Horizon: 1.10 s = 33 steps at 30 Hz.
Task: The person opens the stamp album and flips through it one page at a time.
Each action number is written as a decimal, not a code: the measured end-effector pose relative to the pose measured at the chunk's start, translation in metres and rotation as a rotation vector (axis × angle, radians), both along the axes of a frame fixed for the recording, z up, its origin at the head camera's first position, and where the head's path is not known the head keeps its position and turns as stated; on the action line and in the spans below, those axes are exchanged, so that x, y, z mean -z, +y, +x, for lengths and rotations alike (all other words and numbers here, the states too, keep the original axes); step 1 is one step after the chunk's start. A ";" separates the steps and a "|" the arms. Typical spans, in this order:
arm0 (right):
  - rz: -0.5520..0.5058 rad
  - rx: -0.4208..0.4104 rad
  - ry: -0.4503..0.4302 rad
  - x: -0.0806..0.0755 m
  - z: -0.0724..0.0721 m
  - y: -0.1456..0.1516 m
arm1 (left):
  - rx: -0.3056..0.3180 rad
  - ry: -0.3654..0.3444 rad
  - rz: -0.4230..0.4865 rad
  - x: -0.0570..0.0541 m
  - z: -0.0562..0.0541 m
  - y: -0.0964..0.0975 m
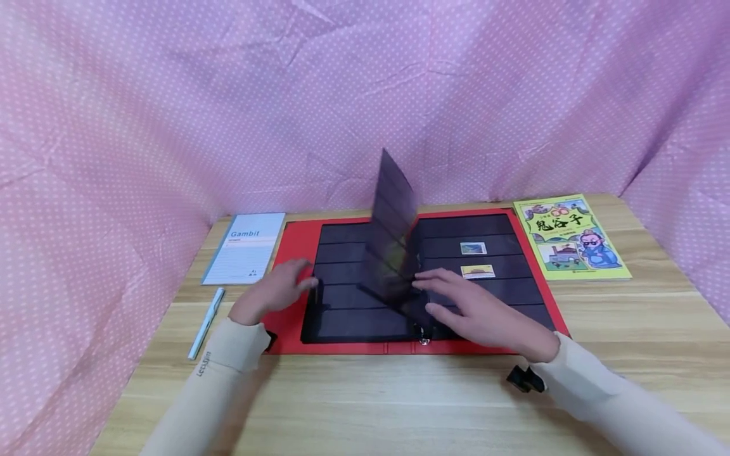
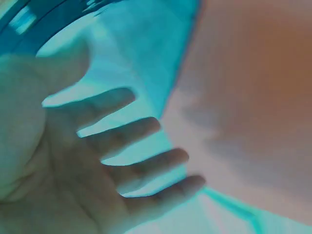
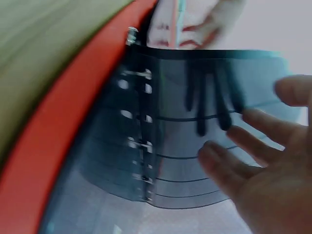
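Observation:
A red ring-bound stamp album (image 1: 291,253) lies spread on the table, with black pages of horizontal strip pockets. One black page (image 1: 393,215) stands up from the middle, blurred. Facing that page, my right hand (image 1: 473,307) has its fingers extended; its reflection shows in the glossy sheet (image 3: 190,170), and whether the fingertips touch it I cannot tell. On the right-hand page are two stamps, a bluish one (image 1: 473,248) and a yellow one (image 1: 478,272). My left hand (image 1: 279,288) hovers by the album's left edge, fingers spread and holding nothing in the left wrist view.
Left of the album lie a pale blue notebook (image 1: 242,250) marked "Gambit" and a light blue pen (image 1: 206,323). A yellow-green comic-style book (image 1: 570,237) rests at the right. Pink dotted cloth (image 1: 353,114) hangs behind the wooden table (image 1: 365,399).

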State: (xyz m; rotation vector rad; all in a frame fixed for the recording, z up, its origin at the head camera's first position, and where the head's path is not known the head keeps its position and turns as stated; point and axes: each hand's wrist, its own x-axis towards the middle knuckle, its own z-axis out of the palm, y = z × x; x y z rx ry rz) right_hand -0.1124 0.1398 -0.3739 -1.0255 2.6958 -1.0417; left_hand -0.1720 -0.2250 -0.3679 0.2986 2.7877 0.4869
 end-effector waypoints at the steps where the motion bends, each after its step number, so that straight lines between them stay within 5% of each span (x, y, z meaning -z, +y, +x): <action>1: 0.015 -0.013 0.006 0.003 -0.001 -0.002 | -0.007 0.031 0.049 -0.005 -0.002 0.000; 4: 0.070 -0.034 0.010 0.008 -0.001 -0.006 | -0.016 0.104 0.153 -0.018 -0.005 0.004; 7: 0.117 -0.054 0.007 0.010 -0.001 -0.010 | 0.001 0.117 0.153 -0.020 -0.007 0.016; 14: 0.177 -0.094 0.035 0.013 -0.005 -0.014 | 0.014 -0.058 -0.157 0.014 -0.003 0.049; 18: 0.166 -0.058 -0.046 0.015 -0.011 -0.009 | 0.009 -0.072 -0.298 0.029 0.002 0.057; 24: 0.195 0.031 -0.203 0.024 -0.020 0.001 | 0.023 -0.033 -0.351 0.034 0.003 0.059; 33: 0.188 0.065 -0.200 0.031 -0.018 -0.004 | 0.044 -0.012 -0.359 0.033 0.000 0.055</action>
